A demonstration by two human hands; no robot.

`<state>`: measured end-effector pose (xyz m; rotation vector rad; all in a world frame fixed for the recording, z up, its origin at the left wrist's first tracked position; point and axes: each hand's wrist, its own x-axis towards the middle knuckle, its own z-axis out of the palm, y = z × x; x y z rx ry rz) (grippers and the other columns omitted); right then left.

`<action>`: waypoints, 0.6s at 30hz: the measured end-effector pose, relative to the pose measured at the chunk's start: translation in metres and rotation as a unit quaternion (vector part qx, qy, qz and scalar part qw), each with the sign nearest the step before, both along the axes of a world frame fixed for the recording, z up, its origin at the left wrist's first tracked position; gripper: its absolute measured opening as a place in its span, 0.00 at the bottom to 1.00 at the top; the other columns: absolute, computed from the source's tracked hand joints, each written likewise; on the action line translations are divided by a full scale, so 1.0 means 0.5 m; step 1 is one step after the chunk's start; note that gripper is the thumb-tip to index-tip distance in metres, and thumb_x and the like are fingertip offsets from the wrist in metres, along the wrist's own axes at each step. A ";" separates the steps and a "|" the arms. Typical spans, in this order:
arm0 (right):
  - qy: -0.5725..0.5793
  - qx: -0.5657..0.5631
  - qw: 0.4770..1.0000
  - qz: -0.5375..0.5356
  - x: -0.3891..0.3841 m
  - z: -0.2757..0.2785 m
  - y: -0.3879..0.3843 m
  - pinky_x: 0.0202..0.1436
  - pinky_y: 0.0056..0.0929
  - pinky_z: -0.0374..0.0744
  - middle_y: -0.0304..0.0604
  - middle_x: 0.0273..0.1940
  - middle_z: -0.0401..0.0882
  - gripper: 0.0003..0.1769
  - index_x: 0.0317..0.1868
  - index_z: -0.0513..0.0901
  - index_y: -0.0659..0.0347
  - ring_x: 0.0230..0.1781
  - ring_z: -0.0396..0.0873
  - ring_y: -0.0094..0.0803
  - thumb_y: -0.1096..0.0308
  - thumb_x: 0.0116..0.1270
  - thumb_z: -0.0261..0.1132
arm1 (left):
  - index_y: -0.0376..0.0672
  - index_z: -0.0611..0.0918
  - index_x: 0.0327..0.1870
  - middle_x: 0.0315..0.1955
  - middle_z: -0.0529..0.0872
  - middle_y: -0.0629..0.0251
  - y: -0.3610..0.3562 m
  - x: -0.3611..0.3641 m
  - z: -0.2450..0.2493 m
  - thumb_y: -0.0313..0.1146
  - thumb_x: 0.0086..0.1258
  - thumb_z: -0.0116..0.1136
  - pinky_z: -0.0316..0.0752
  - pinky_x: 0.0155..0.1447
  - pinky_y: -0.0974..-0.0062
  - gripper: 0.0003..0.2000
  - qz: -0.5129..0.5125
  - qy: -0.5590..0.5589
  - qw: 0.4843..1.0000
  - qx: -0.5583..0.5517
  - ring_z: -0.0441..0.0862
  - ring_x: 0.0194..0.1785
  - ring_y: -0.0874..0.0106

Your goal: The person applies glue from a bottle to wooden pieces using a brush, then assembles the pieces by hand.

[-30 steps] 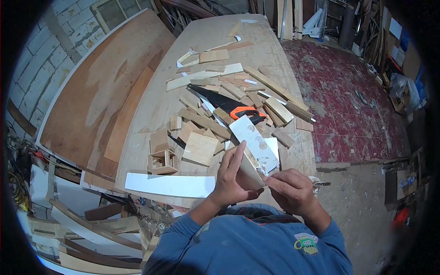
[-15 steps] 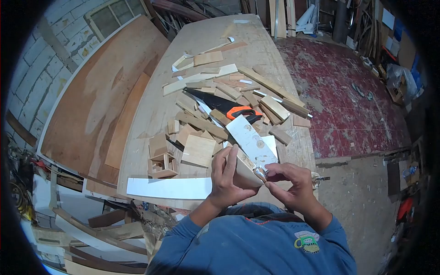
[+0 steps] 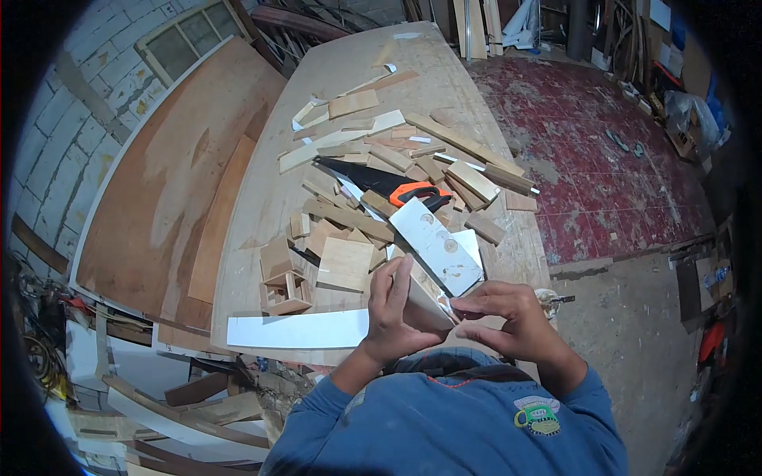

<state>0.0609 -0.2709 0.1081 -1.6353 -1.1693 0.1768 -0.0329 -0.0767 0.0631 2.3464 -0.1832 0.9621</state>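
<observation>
My left hand point(image 3: 389, 313) is closed round a thin wooden board point(image 3: 425, 308), held on edge and tilted above the near side of the workbench. My right hand point(image 3: 508, 319) is at the board's right end, its fingers and thumb bent about the edge. A small pale and brownish scrap point(image 3: 444, 303) shows at its fingertips; I cannot make out what it is. Just beyond the hands lies a white board with round marks point(image 3: 436, 244). A handsaw point(image 3: 413, 193) with an orange and black handle rests on the wood offcuts behind it.
Many wood offcuts point(image 3: 345, 263) cover the middle of the workbench point(image 3: 246, 230). A small wooden box frame point(image 3: 286, 293) and a long white strip point(image 3: 298, 329) lie at the left. A large plywood sheet point(image 3: 171, 174) leans beside the bench. A clamp-like metal part point(image 3: 562, 300) sticks out at the right edge.
The right hand's fingers have shifted slightly along the board's end, and less of the shiny scrap shows. The left hand keeps its hold. The view has tilted a little.
</observation>
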 end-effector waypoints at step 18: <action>-0.052 0.061 0.997 -0.022 -0.004 -0.025 0.028 0.36 0.29 0.79 0.43 0.35 0.81 0.19 0.48 0.84 0.58 0.34 0.82 0.34 0.76 0.53 0.71 | 0.39 0.49 0.75 0.62 0.67 0.52 -0.009 0.023 -0.015 0.38 0.36 0.74 0.62 0.68 0.66 0.60 -0.153 0.176 0.893 -0.385 0.67 0.66 0.61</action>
